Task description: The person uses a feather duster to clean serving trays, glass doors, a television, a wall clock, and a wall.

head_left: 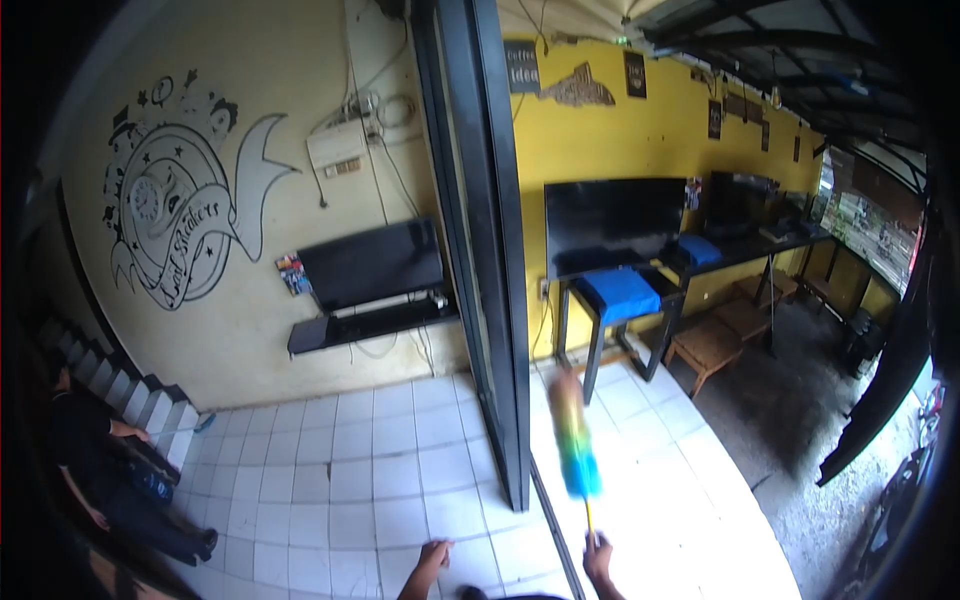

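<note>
A rainbow-coloured duster [573,440] points up and away from me, its fluffy head blurred in front of the black door frame's right side. My right hand [598,558] is closed around its yellow handle at the bottom of the view. Lower and to the left, over the white tiles, my left hand [434,556] has its fingers curled in, with nothing visible in them. The dark upright door frame [490,260] rises between the two hands, farther forward.
A person in dark clothes [110,470] is at the far left, near white steps [150,410]. A wall television [372,265] hangs above a black shelf [370,327]. Right of the frame stand a table with blue cloth [622,292], wooden stools [705,345] and another screen [615,228].
</note>
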`<state>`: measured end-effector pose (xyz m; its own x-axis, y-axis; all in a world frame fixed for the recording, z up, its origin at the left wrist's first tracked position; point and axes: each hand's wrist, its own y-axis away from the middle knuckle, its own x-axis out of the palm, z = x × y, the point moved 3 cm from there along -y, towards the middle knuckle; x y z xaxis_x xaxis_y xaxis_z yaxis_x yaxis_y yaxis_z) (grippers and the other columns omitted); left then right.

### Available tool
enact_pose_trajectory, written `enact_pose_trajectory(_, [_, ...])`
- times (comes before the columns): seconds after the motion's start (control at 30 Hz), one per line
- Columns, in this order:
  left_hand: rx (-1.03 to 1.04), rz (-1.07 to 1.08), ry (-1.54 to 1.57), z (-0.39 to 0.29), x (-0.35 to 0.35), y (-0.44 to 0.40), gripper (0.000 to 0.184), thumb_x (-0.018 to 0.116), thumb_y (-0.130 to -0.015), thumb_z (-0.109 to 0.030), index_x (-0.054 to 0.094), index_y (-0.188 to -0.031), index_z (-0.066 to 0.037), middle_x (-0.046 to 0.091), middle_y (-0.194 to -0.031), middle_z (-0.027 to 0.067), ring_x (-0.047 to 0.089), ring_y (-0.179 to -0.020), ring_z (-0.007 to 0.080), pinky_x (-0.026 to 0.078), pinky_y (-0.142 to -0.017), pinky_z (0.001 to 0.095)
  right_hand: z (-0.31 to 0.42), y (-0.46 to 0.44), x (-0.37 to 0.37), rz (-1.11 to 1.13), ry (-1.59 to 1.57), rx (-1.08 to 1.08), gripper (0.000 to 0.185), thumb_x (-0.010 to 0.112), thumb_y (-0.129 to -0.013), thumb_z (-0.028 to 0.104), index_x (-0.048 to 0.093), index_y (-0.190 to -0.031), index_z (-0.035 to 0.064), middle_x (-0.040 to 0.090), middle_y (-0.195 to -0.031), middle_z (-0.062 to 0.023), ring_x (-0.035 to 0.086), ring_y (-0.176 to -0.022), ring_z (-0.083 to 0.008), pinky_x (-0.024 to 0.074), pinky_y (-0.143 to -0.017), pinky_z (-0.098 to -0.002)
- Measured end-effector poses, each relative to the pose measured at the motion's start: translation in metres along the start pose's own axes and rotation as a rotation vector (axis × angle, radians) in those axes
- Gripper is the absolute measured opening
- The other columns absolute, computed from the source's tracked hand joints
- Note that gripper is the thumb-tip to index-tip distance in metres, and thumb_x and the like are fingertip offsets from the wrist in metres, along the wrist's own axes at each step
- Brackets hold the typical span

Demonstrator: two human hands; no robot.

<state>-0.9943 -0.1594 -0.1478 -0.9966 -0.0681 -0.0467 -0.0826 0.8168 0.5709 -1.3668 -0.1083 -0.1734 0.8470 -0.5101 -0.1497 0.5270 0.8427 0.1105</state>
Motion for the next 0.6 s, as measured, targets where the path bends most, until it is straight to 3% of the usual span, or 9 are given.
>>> enact_pose_trajectory(0.03, [-0.039, -0.007, -0.056, -0.006, 0.009, -0.004, 0.014, 0.058, -0.078, -0.018, 0.058, -0.074, -0.005, 0.044, -0.050, 0.0012, 0.042, -0.040, 0.0130, 0.035, -0.040, 0.0282, 0.089, -0.003, 0.009, 0.083, 0.024, 0.036, 0.031, 0.050, -0.091, 0.029, 0.059, -0.093, -0.0012, 0.047, -0.058, -0.0001, 0.037, -0.045, -0.0032, 0.0295, -0.038, -0.0226])
enact_pose_trajectory(0.13, [0.012, 0.038, 0.024, -0.033, 0.044, 0.012, 0.012, 0.059, -0.077, -0.015, 0.056, -0.074, -0.005, 0.040, -0.052, -0.0005, 0.038, -0.040, 0.0108, 0.036, -0.039, 0.0260, 0.222, -0.041, 0.050, 0.121, -0.157, -0.361, 0.035, 0.048, -0.092, 0.028, 0.062, -0.100, -0.0024, 0.042, -0.055, 0.0048, 0.037, -0.049, -0.0027, 0.0286, -0.043, -0.0206])
enact_pose_trajectory(0.23, [0.034, 0.078, 0.046, -0.039, 0.068, 0.021, 0.012, 0.060, -0.078, -0.015, 0.056, -0.077, -0.004, 0.040, -0.053, -0.0002, 0.039, -0.041, 0.0104, 0.037, -0.039, 0.0256, 0.297, -0.057, 0.072, 0.286, -0.232, -0.286, 0.036, 0.050, -0.091, 0.033, 0.063, -0.097, 0.0001, 0.038, -0.048, 0.0049, 0.031, -0.039, -0.0020, 0.0224, -0.036, -0.0206])
enact_pose_trajectory(0.37, [0.078, 0.069, 0.098, -0.028, 0.084, 0.035, 0.014, 0.060, -0.080, -0.016, 0.056, -0.076, -0.003, 0.042, -0.053, -0.0003, 0.041, -0.042, 0.0096, 0.038, -0.039, 0.0254, 0.226, -0.102, 0.084, 0.418, -0.205, -0.140, 0.033, 0.051, -0.091, 0.032, 0.063, -0.087, 0.0017, 0.036, -0.042, 0.0044, 0.027, -0.031, -0.0034, 0.0183, -0.031, -0.0230])
enact_pose_trajectory(0.47, [0.029, -0.009, 0.132, -0.009, 0.074, 0.038, 0.016, 0.061, -0.079, -0.019, 0.055, -0.074, -0.004, 0.044, -0.054, 0.0009, 0.042, -0.041, 0.0109, 0.038, -0.039, 0.0256, 0.122, -0.119, 0.069, 0.549, 0.061, -0.026, 0.029, 0.048, -0.090, 0.026, 0.064, -0.090, 0.0024, 0.043, -0.044, -0.0007, 0.037, -0.032, -0.0082, 0.0266, -0.030, -0.0261])
enact_pose_trajectory(0.5, [0.014, -0.019, 0.160, -0.001, 0.069, 0.038, 0.017, 0.061, -0.079, -0.019, 0.054, -0.073, -0.004, 0.044, -0.054, 0.0012, 0.042, -0.041, 0.0111, 0.037, -0.039, 0.0255, 0.104, -0.114, 0.060, 0.573, 0.205, 0.159, 0.029, 0.048, -0.089, 0.027, 0.064, -0.089, 0.0028, 0.046, -0.047, -0.0043, 0.040, -0.033, -0.0093, 0.0298, -0.030, -0.0264])
enact_pose_trajectory(0.6, [-0.028, -0.105, 0.176, 0.003, 0.053, 0.041, 0.018, 0.061, -0.078, -0.020, 0.053, -0.072, -0.005, 0.043, -0.053, 0.0013, 0.041, -0.040, 0.0113, 0.036, -0.039, 0.0254, 0.064, -0.115, 0.053, 0.607, 0.238, 0.366, 0.026, 0.047, -0.088, 0.021, 0.064, -0.087, 0.0014, 0.049, -0.050, -0.0086, 0.040, -0.032, -0.0123, 0.0325, -0.029, -0.0274])
